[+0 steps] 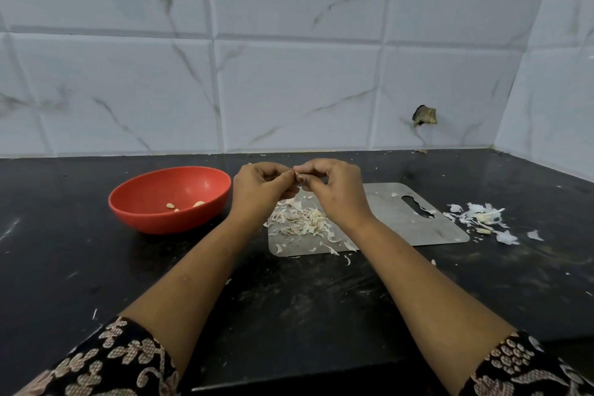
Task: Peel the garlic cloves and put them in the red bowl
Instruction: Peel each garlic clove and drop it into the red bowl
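My left hand point(261, 190) and my right hand point(334, 190) meet above the far edge of a grey cutting board point(395, 222). Between their fingertips they pinch one small garlic clove point(297, 174), mostly hidden by the fingers. A red bowl point(144, 202) stands on the black counter just left of my left hand, with three peeled cloves point(184, 205) at its bottom. A heap of papery garlic skins point(300, 219) lies on the board under my hands.
More skins and garlic pieces point(483, 218) lie on the counter right of the board. The black counter point(289, 299) meets a white tiled wall point(289, 74) behind and at the right corner. A dark hole point(424, 115) marks the wall.
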Motion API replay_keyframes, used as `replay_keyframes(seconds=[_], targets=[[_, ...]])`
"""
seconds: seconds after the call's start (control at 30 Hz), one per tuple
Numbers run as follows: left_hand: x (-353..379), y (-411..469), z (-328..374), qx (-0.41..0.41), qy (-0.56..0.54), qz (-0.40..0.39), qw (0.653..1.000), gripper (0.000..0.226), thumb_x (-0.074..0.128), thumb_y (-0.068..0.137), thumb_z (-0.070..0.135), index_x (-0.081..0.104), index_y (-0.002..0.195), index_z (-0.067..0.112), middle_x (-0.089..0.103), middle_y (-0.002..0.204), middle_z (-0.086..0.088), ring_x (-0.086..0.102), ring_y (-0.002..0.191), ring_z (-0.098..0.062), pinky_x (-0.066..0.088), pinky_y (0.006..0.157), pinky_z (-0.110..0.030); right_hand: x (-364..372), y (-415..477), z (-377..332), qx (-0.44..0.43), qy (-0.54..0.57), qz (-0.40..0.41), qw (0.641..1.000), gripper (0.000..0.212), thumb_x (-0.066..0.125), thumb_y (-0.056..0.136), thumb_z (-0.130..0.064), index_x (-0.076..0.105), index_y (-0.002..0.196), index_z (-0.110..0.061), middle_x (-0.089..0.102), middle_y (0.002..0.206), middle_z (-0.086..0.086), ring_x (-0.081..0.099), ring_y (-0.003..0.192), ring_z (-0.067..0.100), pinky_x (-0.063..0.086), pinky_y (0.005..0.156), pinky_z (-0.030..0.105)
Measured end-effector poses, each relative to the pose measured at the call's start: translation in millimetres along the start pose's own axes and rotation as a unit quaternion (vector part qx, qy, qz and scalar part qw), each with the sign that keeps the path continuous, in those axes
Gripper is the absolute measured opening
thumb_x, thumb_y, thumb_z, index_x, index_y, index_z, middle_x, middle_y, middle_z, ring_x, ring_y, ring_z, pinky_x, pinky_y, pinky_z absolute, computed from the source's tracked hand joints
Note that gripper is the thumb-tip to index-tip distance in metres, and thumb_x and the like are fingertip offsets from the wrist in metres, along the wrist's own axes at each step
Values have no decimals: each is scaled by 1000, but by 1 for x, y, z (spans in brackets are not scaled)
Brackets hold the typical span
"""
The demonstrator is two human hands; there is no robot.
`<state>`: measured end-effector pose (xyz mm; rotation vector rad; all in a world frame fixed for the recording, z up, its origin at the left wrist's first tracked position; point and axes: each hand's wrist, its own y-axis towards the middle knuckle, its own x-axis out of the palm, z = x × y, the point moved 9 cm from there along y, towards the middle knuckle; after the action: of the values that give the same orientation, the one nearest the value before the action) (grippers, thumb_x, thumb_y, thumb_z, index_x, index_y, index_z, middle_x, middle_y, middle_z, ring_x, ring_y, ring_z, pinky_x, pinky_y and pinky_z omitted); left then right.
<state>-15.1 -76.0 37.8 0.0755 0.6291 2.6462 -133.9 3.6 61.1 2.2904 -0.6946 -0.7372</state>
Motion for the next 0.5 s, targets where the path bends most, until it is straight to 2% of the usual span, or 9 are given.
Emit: replay_keyframes(seconds=[0.13,0.27,0.4,0.5], targets=[[-2,0,0,0,-20,11,1000,15,63,87,1,73,78,7,71,72,-16,68,65,-17,53,62,-23,3,0,-2,-3,7,2,1000,15,68,87,1,75,99,-3,70,84,-4,67,78,-4,56,74,15],[-2,1,0,2,-32,14,999,11,65,88,4,74,82,6,71,73,-16,68,65,-17,53,61,-22,3,0,4,24,61,7,998,14,67,88,1,74,100,-2,72,86,2,70,81,4,57,75,19],[0,1,3,14,-32,-1,999,5,71,86,9,75,85,12,72,73,-14,67,65,-16,53,61,-24,4,-1,11,80,153,5,985,13,63,90,2,71,100,-2,70,85,4,72,82,10,58,74,22],[-4,2,7,31,6,13,999,7,76,82,15,74,86,21,73,76,-3,65,64,-14,51,58,-25,8,0,14,112,206,-23,972,13,60,93,0,67,102,-6,67,91,7,70,85,11,59,73,25]])
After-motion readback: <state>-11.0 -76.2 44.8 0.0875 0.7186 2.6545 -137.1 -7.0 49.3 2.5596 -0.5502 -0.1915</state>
